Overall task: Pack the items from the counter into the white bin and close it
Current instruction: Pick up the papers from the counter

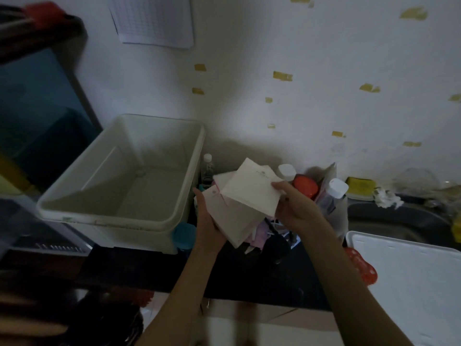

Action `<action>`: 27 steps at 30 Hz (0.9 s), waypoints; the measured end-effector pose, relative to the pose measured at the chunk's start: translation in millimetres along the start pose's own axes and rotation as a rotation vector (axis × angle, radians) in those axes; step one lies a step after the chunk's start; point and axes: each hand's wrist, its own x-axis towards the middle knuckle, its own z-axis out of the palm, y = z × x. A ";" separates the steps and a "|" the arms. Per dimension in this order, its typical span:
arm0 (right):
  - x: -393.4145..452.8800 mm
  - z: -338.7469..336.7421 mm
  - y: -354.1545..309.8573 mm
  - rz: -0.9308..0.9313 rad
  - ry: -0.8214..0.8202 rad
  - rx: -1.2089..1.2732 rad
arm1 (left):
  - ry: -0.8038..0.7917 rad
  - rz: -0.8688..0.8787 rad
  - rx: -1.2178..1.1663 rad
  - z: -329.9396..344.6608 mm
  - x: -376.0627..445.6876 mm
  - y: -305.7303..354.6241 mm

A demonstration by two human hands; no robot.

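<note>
I have both hands clamped on a loose stack of white packets (245, 201): my left hand (208, 221) cups it from below at its 8 o'clock edge, and my right hand (298, 208) pinches the top packet at 3 o'clock, thumb on its upper face. They look like flat, square paper or card pieces, matte, with a faint printed mark and a thin pink edge on 1; the stack is fanned and tilted, not squared up.

Under my hands lies a heap of pale pink and dark soft things (262, 236), too dim to name. At 1 o'clock stand bottles: 2 with white caps (287, 171) and 1 with a glossy red lid (305, 187). A slim clear bottle (207, 166) stands at 11 o'clock, just beside the bin wall.

The white bin (119, 216) sits at 9 o'clock on the dark counter (149, 270), a smooth rounded plastic tub, and its floor shows bare. The white lid (411, 283), flat with a dotted texture, lies at 4 o'clock, well apart.

I judge packing has barely begun: nothing is in, the whole heap remains, and closing comes last.
</note>
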 end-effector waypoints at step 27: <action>-23.9 -17.4 -3.6 -0.359 -0.008 -1.043 | 0.095 -0.062 0.122 14.2 8.9 6.9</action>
